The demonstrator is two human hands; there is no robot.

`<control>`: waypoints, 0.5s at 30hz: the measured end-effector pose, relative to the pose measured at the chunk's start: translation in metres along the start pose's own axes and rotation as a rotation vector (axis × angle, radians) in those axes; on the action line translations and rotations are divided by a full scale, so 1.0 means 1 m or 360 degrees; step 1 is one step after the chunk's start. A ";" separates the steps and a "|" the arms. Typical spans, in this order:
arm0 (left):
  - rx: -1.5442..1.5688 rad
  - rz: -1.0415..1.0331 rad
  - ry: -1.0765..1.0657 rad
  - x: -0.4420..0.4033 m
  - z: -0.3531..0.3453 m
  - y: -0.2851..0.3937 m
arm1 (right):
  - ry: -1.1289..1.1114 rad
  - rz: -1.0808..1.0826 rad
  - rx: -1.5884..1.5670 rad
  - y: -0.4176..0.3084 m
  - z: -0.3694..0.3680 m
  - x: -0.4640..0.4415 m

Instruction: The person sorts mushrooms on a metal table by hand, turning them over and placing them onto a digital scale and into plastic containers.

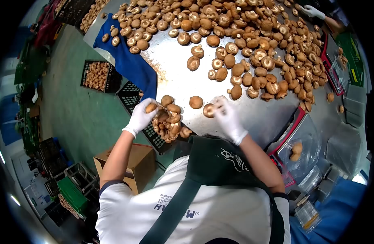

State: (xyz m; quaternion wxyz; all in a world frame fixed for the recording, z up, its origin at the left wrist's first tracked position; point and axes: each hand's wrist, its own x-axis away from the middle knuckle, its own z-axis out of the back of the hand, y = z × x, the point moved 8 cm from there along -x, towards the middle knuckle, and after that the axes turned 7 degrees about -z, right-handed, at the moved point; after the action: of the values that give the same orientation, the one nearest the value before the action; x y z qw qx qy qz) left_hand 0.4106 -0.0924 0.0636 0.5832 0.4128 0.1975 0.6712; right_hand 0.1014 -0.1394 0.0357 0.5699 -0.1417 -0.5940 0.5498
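Observation:
My left hand (140, 117), in a white glove, pinches a brown shiitake mushroom (151, 107) at the table's near left edge. Beside and below it, a heap of shiitake mushrooms (169, 124) fills part of a black plastic crate (154, 138). My right hand (229, 120), also gloved, is over the metal table (187, 87). Its fingertips reach the right edge of a mushroom with gills up (209, 110); they are blurred, so their grip is unclear. A single mushroom (196, 102) lies cap up between the hands.
Many loose mushrooms (235, 24) cover the table's far and right parts. A blue cloth (130, 61) drapes over the left edge. Red-edged scales (294, 142) stand at right. A co-worker's gloved hand (313, 12) is at far right. A cardboard box (136, 166) stands below, left.

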 end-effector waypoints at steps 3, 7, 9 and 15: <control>0.0024 -0.0340 0.0317 -0.029 -0.006 0.017 | 0.0951 0.0342 0.0445 -0.005 0.082 -0.003; -0.0270 -0.0559 0.0379 -0.088 -0.024 0.069 | 0.0711 0.0277 0.0733 0.018 0.058 -0.013; -0.0297 -0.0395 0.0331 -0.125 -0.030 0.074 | 0.0158 -0.0014 0.0204 0.019 0.015 -0.012; -0.0424 -0.0359 0.0085 -0.209 -0.051 0.085 | -0.0857 0.0207 0.0100 -0.010 -0.075 0.008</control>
State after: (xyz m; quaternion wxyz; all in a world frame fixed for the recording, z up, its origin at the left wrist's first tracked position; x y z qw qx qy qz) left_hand 0.3134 -0.2995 0.0300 0.6989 0.2892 0.1673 0.6324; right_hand 0.1658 -0.0999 0.0287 0.3591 -0.0107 -0.6964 0.6213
